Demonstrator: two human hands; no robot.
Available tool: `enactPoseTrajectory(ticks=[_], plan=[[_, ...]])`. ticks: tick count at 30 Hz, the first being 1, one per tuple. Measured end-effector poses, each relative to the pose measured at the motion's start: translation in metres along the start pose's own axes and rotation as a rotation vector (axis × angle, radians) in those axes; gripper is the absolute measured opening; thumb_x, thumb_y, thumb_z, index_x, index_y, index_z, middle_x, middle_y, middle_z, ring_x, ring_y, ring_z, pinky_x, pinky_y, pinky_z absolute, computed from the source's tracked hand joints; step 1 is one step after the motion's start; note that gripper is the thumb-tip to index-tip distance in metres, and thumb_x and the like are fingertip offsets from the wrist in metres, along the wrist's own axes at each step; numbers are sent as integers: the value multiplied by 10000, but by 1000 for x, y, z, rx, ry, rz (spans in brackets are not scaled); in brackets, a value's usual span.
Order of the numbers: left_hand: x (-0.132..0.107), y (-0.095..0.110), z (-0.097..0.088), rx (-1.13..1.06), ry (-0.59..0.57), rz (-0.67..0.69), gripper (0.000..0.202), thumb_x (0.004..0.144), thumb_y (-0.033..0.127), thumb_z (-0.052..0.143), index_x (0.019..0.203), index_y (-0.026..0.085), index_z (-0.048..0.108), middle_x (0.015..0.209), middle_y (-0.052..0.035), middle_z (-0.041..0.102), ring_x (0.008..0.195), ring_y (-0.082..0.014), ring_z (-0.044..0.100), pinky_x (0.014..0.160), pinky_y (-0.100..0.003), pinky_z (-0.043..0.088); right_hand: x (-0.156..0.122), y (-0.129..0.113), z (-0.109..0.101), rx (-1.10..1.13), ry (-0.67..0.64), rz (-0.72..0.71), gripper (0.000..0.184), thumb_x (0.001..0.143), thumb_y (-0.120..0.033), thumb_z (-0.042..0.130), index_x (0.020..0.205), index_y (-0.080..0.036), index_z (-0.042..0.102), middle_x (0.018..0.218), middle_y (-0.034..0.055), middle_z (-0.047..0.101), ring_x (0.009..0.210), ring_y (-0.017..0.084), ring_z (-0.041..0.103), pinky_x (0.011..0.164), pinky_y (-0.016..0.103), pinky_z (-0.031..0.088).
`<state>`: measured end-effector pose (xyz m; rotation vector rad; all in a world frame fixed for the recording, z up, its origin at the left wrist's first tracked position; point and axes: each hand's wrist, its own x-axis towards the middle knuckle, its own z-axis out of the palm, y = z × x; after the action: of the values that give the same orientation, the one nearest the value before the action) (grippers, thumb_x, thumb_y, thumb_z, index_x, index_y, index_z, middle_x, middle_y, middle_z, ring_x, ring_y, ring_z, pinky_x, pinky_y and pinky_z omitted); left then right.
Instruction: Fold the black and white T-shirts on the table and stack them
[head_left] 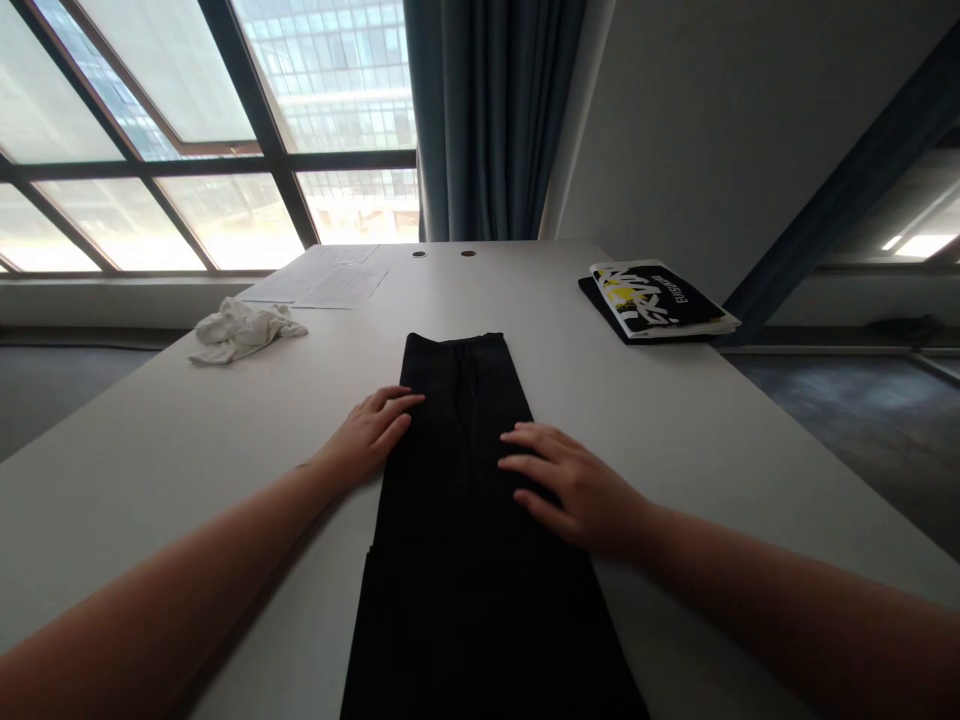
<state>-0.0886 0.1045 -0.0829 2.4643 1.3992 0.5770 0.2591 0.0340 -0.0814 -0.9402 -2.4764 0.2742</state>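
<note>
1. Step in hand: the left hand [367,435] and right hand [570,485] lie flat on a folded black garment [457,500], which looks like a pair of trousers, and seem to be smoothing it. The fold at its far end looks squared. Judging by this, the next move calls for keeping the layers even and the edges straight as the hands shift.
2. The left fingers [394,410] lie close together, with their tips on the garment's near-left edge. The right fingers [532,470] are slightly apart and rest flat on the cloth. Neither hand is clamped on anything.
3. The garment runs lengthwise along the worktop [187,460], directly between and beneath the fingers of both hands, and extends out of view toward the person.
4. Beyond the left fingers lie a crumpled white cloth [244,332] and, farther on, printed papers [330,280]. Their print is too small to read.
5. Well beyond the right fingers, a booklet [660,298] sits on a dark folder [600,300]. Its cover has large, stylised white-and-yellow lettering on black. A smaller word seems to begin "EU", but the rest is unclear, and no brand can be confirmed.
</note>
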Motion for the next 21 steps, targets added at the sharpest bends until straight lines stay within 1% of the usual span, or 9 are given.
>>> enactPoseTrajectory(ticks=[2, 4, 7, 9, 12, 15, 18, 20, 21], plan=[[39, -17, 7, 59, 28, -134, 571, 1081, 494, 322, 1556, 254, 527, 1581, -114, 479, 1429, -315, 488, 1231, -534, 355, 35, 44, 5, -53, 97, 78, 341, 1020, -359, 566, 1294, -230, 724, 1401, 142, 641, 1374, 320, 546, 1185, 579, 434], [77, -31, 13, 99, 7, -205, 554, 1085, 479, 321, 1555, 277, 534, 1603, -94, 482, 1463, -305, 464, 1250, -512, 323, 74, 93, 10, -115, 119, 197, 356, 1011, -381, 576, 1291, -225, 731, 1396, 142, 629, 1365, 319, 543, 1202, 565, 406], [120, -48, 17, 113, 27, -270, 533, 1087, 474, 340, 1538, 288, 553, 1599, -70, 504, 1472, -285, 457, 1253, -460, 315, 124, 156, 12, -140, -6, 360, 454, 1007, -396, 592, 1406, -195, 674, 1478, 164, 571, 1416, 307, 491, 1234, 500, 351], [136, -56, 18, 144, 41, -305, 528, 1070, 488, 386, 1521, 282, 569, 1586, -75, 516, 1466, -300, 456, 1247, -464, 316, 147, 183, 11, -147, -33, 442, 492, 1010, -420, 589, 1442, -191, 647, 1499, 168, 550, 1423, 298, 477, 1239, 465, 327], [149, -67, 18, 210, 76, -345, 505, 1035, 508, 443, 1441, 274, 628, 1531, -106, 552, 1418, -345, 485, 1205, -517, 347, 167, 204, 10, -149, 7, 494, 436, 1008, -441, 578, 1347, -197, 702, 1407, 157, 603, 1334, 290, 537, 1199, 432, 360], [163, -78, 17, 220, 146, -409, 494, 1035, 559, 410, 1284, 242, 695, 1402, -143, 622, 1338, -358, 531, 1144, -530, 391, 179, 216, 12, -146, 121, 610, 419, 987, -443, 590, 1286, -172, 702, 1288, 160, 641, 1213, 292, 590, 1128, 418, 419], [183, -87, 17, 192, 190, -495, 546, 1006, 655, 435, 1189, 212, 697, 1314, -166, 654, 1291, -372, 544, 1113, -534, 406, 187, 224, 15, -173, 187, 765, 471, 934, -518, 652, 1211, -142, 715, 1303, 192, 605, 1225, 327, 573, 1116, 444, 418], [197, -92, 19, 176, 185, -518, 543, 958, 683, 520, 1153, 210, 702, 1295, -171, 658, 1266, -386, 554, 1089, -541, 424, 189, 228, 17, -187, 180, 784, 459, 888, -557, 694, 1109, -157, 743, 1305, 191, 600, 1243, 350, 559, 1116, 469, 414], [204, -94, 20, 167, 173, -512, 504, 938, 660, 567, 1127, 215, 707, 1282, -166, 663, 1249, -387, 563, 1073, -538, 435, 190, 229, 18, -183, 181, 771, 426, 866, -546, 715, 1063, -170, 748, 1287, 180, 611, 1234, 353, 562, 1104, 475, 421]])
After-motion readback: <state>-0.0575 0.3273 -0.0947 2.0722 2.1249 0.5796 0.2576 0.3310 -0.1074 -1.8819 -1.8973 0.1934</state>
